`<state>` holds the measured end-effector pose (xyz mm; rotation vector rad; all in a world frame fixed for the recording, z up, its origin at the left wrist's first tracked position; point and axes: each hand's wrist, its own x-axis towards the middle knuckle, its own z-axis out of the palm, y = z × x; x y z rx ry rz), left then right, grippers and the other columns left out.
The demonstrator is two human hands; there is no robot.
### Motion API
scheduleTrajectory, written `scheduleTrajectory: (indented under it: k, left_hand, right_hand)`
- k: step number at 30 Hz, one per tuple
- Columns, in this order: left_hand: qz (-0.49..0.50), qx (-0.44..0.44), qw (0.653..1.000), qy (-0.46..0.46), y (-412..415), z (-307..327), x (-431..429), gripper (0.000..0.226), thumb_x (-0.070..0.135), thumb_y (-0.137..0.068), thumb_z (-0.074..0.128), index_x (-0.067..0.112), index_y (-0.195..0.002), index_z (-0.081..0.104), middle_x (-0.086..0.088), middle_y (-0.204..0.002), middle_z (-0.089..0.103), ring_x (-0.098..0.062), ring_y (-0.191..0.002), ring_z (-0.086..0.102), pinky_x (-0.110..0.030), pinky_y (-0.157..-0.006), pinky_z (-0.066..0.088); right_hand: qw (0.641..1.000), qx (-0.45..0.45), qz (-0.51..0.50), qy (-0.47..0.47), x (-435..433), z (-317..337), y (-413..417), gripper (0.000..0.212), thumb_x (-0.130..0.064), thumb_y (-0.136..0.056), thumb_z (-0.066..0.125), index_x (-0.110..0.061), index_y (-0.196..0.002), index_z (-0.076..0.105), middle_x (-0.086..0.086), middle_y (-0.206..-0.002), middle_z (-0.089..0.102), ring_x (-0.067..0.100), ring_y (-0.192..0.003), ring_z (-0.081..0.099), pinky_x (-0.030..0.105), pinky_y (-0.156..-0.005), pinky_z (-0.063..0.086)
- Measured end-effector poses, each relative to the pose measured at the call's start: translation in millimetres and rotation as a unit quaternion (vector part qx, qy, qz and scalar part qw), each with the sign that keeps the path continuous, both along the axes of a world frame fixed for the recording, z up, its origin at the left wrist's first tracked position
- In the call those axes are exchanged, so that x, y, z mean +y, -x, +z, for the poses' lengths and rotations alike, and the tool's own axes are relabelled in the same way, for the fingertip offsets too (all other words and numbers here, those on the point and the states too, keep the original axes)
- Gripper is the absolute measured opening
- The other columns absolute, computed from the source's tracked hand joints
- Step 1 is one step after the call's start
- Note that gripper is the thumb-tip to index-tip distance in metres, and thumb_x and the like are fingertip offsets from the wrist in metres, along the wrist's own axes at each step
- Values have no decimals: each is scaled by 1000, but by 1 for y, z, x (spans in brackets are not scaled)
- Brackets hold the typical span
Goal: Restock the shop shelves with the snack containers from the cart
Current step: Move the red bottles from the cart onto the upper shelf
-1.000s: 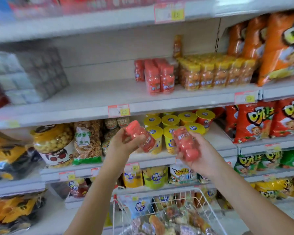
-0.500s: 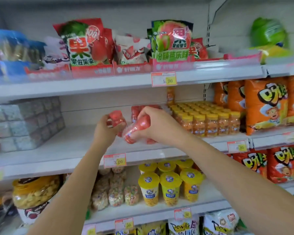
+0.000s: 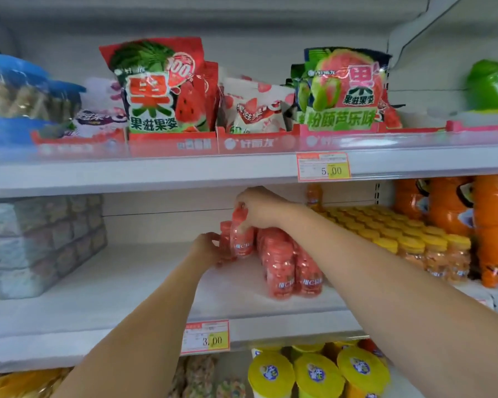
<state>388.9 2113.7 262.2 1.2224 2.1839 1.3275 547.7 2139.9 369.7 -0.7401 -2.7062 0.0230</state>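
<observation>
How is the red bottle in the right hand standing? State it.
Upright: the right hand grips the red bottle by its cap, body straight below.

- The right hand (image 3: 260, 208) hid the cap of a red bottle (image 3: 242, 241).
- The left hand (image 3: 206, 248) partly covered a second red bottle (image 3: 226, 239).
- Yellow-lidded cups (image 3: 318, 374) were cut off by the bottom edge.

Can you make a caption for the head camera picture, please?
Left hand grips one red bottle, right hand grips a second bottle by its cap, on the shelf beside more red bottles and yellow-capped jars.
</observation>
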Motion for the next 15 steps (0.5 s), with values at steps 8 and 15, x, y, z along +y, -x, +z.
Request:
scheduleTrajectory:
  k: [8, 15]
  left_hand:
    - [-46, 26, 998, 43, 12, 6, 18, 24, 9, -68, 82, 6, -83, 64, 0, -51, 63, -5, -39, 57, -14, -47, 45]
    - [-80, 56, 994, 55, 12, 4, 20, 16, 8, -69, 76, 0, -80, 69, -11, -70, 67, -17, -62, 60, -28, -72, 53]
  right_hand:
    - [1000, -20, -15, 0, 37, -8, 18, 45, -18, -74, 80, -13, -117, 66, 5, -120, 63, 21, -105, 58, 22, -80, 43]
    - [997, -67, -24, 32, 46, -17, 26, 53, -23, -68, 85, -15, -118, 67, 4, -121, 63, 20, -103, 59, 27, -85, 48]
